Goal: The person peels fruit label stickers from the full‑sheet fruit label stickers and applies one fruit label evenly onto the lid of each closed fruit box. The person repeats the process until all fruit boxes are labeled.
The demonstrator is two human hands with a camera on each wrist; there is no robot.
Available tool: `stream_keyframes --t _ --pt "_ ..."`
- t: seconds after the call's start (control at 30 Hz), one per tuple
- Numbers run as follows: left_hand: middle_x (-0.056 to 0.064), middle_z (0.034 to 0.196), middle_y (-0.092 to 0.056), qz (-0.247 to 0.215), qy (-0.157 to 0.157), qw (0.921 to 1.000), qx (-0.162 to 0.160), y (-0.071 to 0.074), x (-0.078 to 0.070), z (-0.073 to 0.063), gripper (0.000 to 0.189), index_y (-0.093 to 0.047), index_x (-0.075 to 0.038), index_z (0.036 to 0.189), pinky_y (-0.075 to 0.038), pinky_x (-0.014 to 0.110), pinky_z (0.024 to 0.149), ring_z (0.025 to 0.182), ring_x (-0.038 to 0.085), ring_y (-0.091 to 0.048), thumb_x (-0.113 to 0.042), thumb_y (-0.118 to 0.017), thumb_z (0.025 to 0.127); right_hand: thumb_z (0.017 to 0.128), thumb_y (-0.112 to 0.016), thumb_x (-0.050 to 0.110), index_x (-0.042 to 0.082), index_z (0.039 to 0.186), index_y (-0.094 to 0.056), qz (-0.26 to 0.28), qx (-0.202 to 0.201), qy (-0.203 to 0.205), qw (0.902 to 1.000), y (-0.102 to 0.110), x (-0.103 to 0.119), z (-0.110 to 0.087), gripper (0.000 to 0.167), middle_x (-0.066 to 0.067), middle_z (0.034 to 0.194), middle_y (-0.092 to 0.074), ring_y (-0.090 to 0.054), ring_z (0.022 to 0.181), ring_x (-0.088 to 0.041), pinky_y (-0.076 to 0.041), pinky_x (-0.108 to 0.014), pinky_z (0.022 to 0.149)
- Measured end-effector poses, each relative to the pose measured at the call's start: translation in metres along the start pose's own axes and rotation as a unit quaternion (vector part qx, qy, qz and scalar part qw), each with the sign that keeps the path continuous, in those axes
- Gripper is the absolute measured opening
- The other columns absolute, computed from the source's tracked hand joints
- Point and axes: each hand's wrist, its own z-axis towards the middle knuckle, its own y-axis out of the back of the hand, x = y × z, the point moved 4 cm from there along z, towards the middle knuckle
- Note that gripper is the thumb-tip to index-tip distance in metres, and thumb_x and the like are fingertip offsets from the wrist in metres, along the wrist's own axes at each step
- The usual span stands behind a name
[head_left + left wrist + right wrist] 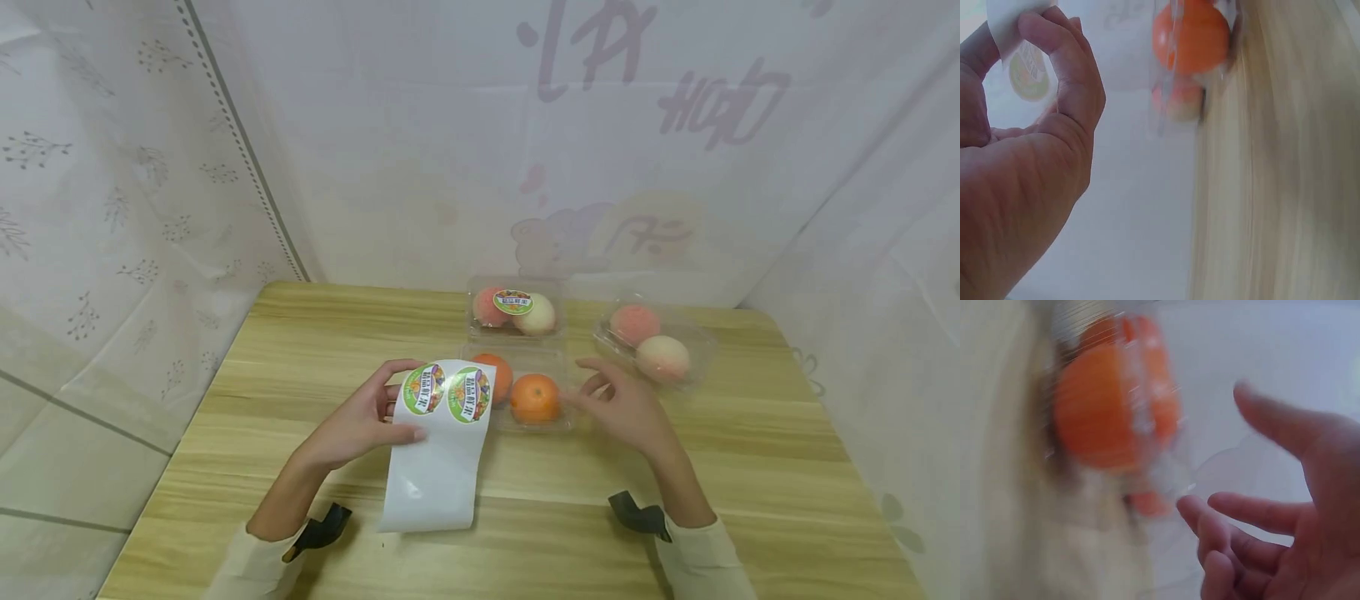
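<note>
My left hand (360, 425) pinches a white sticker sheet (433, 487) by its side edge. Two oval fruit-label stickers (468, 395) show near its top, and the lower part hangs down over the table. Behind the sheet sits a clear plastic box (551, 358) with two oranges (536, 399), one partly covered by the sheet. At the box's right side is my right hand (626, 408), its fingers loosely bent and nothing held. In the right wrist view its thumb (1272, 419) stands well apart from the other fingers.
Farther back, a clear box (480, 331) holds two peaches (491, 307) and has an oval label (513, 302) on its lid. Another clear box (693, 346) with two peaches (663, 359) stands to the right. A patterned curtain hangs behind the wooden table (322, 325).
</note>
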Motion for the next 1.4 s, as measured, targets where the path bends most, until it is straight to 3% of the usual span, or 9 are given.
stream_keyframes --t 0.17,0.3,0.43,0.53,0.83,1.1,1.27,1.4 --pt "0.021 0.127 -0.073 0.005 -0.003 0.9999 0.013 -0.016 -0.001 0.017 0.086 -0.03 -0.004 0.164 -0.065 0.036 0.083 0.102 0.031 -0.077 0.009 -0.079 0.094 0.102 -0.081 0.035 0.008 0.135 -0.076 -0.003 -0.065 0.028 0.9974 0.009 0.034 -0.002 0.043 -0.003 0.101 -0.076 -0.067 0.082 -0.018 -0.055 -0.034 0.07" --pt "0.02 0.127 -0.074 0.014 -0.003 0.9996 0.023 -0.029 0.0 0.03 0.086 -0.031 -0.004 0.163 -0.064 0.036 0.084 0.103 0.031 -0.077 0.009 -0.079 0.093 0.098 -0.083 0.015 0.006 0.121 -0.082 0.018 -0.118 0.108 0.987 0.005 0.066 -0.006 0.024 0.0 0.094 -0.074 -0.063 0.074 -0.016 -0.054 -0.028 0.066" --pt "0.021 0.13 -0.072 0.023 -0.007 0.9993 0.03 -0.041 -0.003 0.04 0.088 -0.032 -0.007 0.164 -0.064 0.038 0.085 0.105 0.031 -0.077 0.01 -0.08 0.092 0.09 -0.088 0.005 0.007 0.109 -0.085 0.029 -0.141 0.183 0.9725 -0.004 0.095 -0.008 0.02 0.004 0.088 -0.072 -0.06 0.07 -0.013 -0.053 -0.028 0.064" --pt "0.021 0.134 -0.07 0.029 -0.02 0.9987 0.037 -0.049 -0.006 0.046 0.089 -0.033 -0.011 0.165 -0.064 0.039 0.087 0.108 0.031 -0.076 0.01 -0.08 0.092 0.087 -0.093 0.008 0.009 0.106 -0.086 0.028 -0.141 0.206 0.9679 -0.011 0.111 -0.008 0.021 0.006 0.087 -0.071 -0.058 0.069 -0.012 -0.049 -0.027 0.062" --pt "0.018 0.154 -0.058 0.01 -0.084 0.9947 0.058 -0.065 -0.012 0.058 0.09 -0.031 -0.01 0.164 -0.063 0.035 0.087 0.12 0.026 -0.069 0.017 -0.074 0.09 0.082 -0.099 0.014 0.009 0.104 -0.087 0.009 -0.169 0.209 0.9633 -0.022 0.129 -0.006 0.026 0.004 0.089 -0.07 -0.053 0.064 -0.009 -0.045 -0.026 0.057" --pt "0.021 0.16 -0.052 -0.031 -0.097 0.9929 0.062 -0.069 -0.01 0.06 0.101 -0.021 -0.012 0.168 -0.064 0.041 0.09 0.13 0.042 -0.066 0.018 -0.072 0.088 0.081 -0.1 0.014 0.011 0.107 -0.087 0.02 -0.17 0.19 0.9667 -0.025 0.126 -0.003 0.029 0.004 0.091 -0.07 -0.055 0.065 -0.01 -0.046 -0.026 0.057" --pt "0.025 0.159 -0.051 -0.04 -0.119 0.99 0.065 -0.07 -0.01 0.06 0.116 -0.007 -0.019 0.175 -0.064 0.043 0.09 0.127 0.045 -0.067 0.021 -0.07 0.086 0.081 -0.1 0.012 0.011 0.109 -0.087 0.017 -0.164 0.188 0.9682 -0.025 0.121 -0.001 0.032 0.005 0.091 -0.069 -0.055 0.066 -0.01 -0.047 -0.026 0.058" --pt "0.025 0.162 -0.047 -0.037 -0.126 0.9893 0.064 -0.071 -0.011 0.06 0.115 -0.011 -0.016 0.176 -0.064 0.043 0.091 0.13 0.043 -0.065 0.022 -0.07 0.085 0.08 -0.1 0.011 0.01 0.11 -0.086 0.016 -0.156 0.189 0.9694 -0.025 0.119 0.0 0.033 0.004 0.092 -0.071 -0.054 0.066 -0.01 -0.046 -0.025 0.059"
